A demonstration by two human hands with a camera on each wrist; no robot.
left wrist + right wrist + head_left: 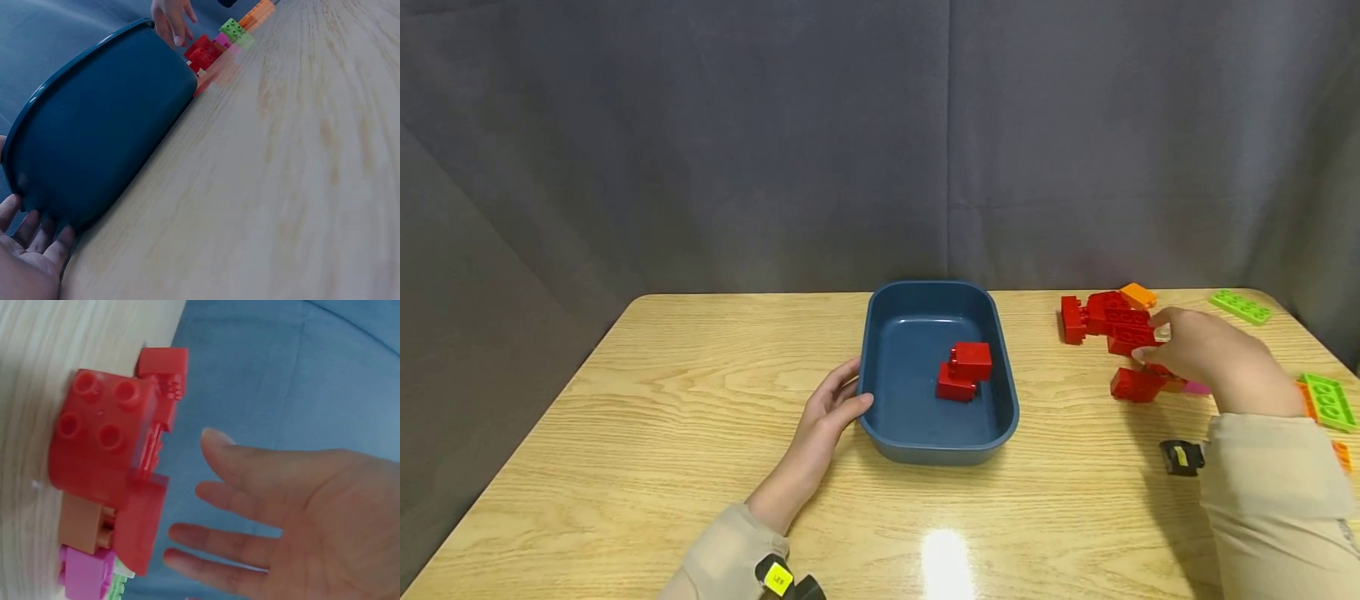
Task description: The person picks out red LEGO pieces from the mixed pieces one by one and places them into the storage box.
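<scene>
A dark blue plastic bin [936, 454] stands on the table, with two red toy bricks [972, 362] inside on its right side. My left hand [827, 412] holds the bin's left wall, thumb over the rim and fingers along the outside; the left wrist view shows the fingertips [44, 234] against the wall. Over a pile of red bricks [1131, 333] at the right is my right hand [1213, 354]. In the right wrist view its fingers [225, 540] are spread, with nothing between them, beside a large red brick [103, 428].
Near the pile lie an orange brick [1138, 296] and a pink brick [87, 574]. Green flat bricks [1240, 307] lie at the far right, with further orange ones [1342, 455] partly behind the right sleeve. A grey curtain [775, 150] hangs behind the table.
</scene>
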